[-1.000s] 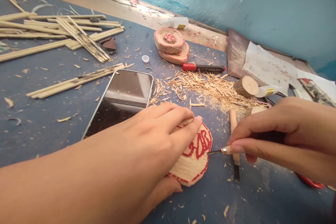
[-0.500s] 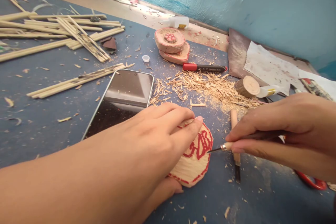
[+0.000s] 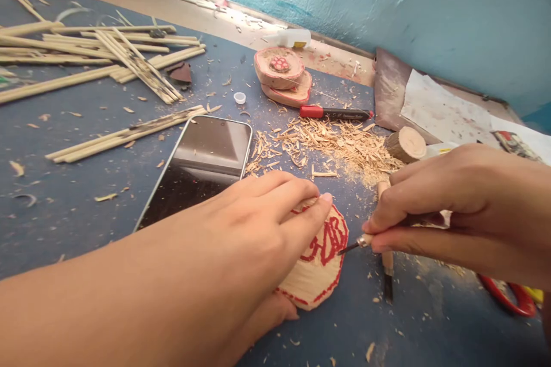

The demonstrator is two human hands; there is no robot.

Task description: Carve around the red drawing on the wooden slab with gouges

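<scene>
My left hand [image 3: 253,235] presses flat on a round wood slice [image 3: 316,275] with a red outline and red letters, fingers and thumb gripping its edges. My right hand [image 3: 456,212] is closed on a small carving tool [image 3: 357,243], whose metal tip touches the right edge of the red lettering. A second wooden-handled tool [image 3: 386,252] lies on the blue mat just below my right fingers.
A phone [image 3: 202,160] lies face up beside my left hand. Wood shavings [image 3: 336,146], a red marker [image 3: 333,113], two stacked wood slices [image 3: 282,74], a log stub [image 3: 404,143], glue bottles, bamboo sticks [image 3: 107,51], red-handled scissors [image 3: 510,295] and paper litter the mat.
My right hand has shifted slightly left and up, bringing the tool tip onto the edge of the red letters. The left hand and slice have stayed put.
</scene>
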